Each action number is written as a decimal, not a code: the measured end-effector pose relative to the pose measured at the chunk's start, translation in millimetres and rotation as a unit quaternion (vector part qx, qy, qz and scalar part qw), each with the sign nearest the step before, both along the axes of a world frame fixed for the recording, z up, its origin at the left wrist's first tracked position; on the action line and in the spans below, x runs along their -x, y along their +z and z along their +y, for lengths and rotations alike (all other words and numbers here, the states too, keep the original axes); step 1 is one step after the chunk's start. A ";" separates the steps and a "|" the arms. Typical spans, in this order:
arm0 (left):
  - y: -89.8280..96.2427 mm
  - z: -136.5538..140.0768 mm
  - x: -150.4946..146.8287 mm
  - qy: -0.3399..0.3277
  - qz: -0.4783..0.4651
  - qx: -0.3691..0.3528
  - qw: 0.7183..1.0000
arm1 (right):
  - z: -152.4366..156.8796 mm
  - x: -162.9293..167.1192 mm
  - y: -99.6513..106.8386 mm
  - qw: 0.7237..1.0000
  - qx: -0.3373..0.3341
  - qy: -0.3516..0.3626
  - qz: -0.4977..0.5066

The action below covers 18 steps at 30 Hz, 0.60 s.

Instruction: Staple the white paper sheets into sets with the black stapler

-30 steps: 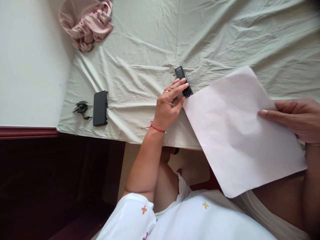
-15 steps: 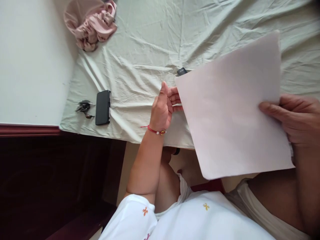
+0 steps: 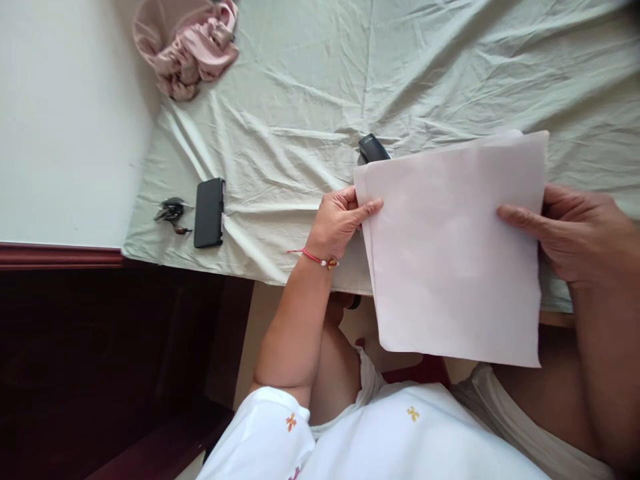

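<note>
1. In the head view, the paper (image 3: 450, 267), at least two sheets, is spreading across the right of centre, its edges lying slightly out of line.
2. The left hand (image 3: 333, 223) is pinching its left edge, thumb on top, the other fingers going behind.
3. The right hand (image 3: 583, 233) is grasping its right edge, thumb on the face, the remaining fingers partly hidden.
4. Just above the left hand, a black device (image 3: 373, 148) is lying on the cover (image 3: 290, 100); the paper is blocking its lower part and some of the front edge.
5. Left of centre, a phone (image 3: 209, 212) is resting near a dark bundle (image 3: 171, 211).
6. Pink cloth (image 3: 187, 50) is lying crumpled, upper left.
</note>
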<state>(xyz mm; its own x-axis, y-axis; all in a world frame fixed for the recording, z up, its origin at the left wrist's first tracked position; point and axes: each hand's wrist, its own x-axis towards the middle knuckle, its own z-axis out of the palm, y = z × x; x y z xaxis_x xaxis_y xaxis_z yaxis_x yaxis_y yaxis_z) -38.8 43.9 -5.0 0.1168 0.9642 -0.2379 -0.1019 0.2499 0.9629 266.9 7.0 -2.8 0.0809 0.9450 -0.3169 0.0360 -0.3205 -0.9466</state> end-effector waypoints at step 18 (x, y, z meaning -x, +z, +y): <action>-9.9 9.7 5.7 0.053 0.102 -0.065 0.991 | 0.7 -0.7 6.2 0.999 0.024 0.018 -0.020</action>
<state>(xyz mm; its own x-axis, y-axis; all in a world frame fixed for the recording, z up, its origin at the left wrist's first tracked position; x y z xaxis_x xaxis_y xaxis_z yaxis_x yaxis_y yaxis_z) -44.4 53.7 -14.9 -0.0249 0.9925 -0.1196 0.0797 0.1213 0.9894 267.7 7.7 3.4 0.0608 0.9316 -0.3583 0.0854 -0.3625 -0.9281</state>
